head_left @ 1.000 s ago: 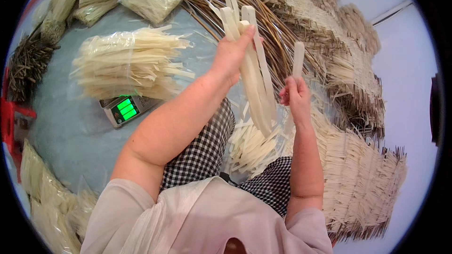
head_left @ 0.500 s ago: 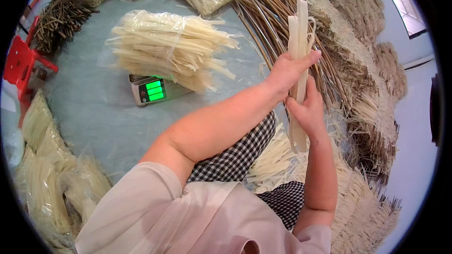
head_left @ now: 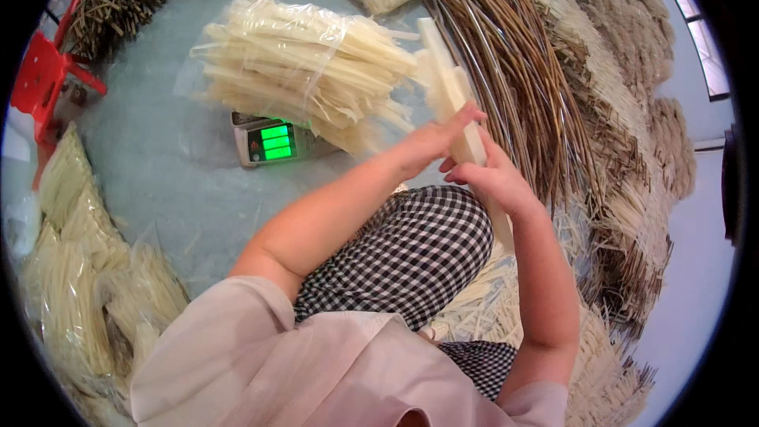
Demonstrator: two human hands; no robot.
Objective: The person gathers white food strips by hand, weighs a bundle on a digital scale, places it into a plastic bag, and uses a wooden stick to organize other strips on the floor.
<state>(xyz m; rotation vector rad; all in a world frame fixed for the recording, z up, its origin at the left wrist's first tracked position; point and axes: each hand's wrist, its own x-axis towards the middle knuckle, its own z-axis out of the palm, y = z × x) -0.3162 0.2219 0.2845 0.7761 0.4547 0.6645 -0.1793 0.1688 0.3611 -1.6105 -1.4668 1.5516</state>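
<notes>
My left hand (head_left: 435,142) and my right hand (head_left: 500,175) are both closed around a small bundle of pale, flat strips (head_left: 449,83), the right just below the left. The bundle leans, its upper end towards the large bag and its lower end beside my right wrist. To the left, a clear plastic bag full of similar cream strips (head_left: 292,59) lies on a digital scale (head_left: 265,142) with a lit green display. The bag hides most of the scale's top. Some of my fingers are hidden behind the bundle.
Long brown stalks (head_left: 522,71) lie beyond my hands on the right, with heaped pale strips (head_left: 609,126) past them. Filled plastic bags (head_left: 87,285) stand at lower left. A red plastic stool (head_left: 39,79) and a bundle of dark sticks (head_left: 118,8) are at upper left.
Both hands have moved left with the strip bundle, which has gone from nearly upright to leaning left at its top. The view has shifted slightly, and more of my checked knee shows.
</notes>
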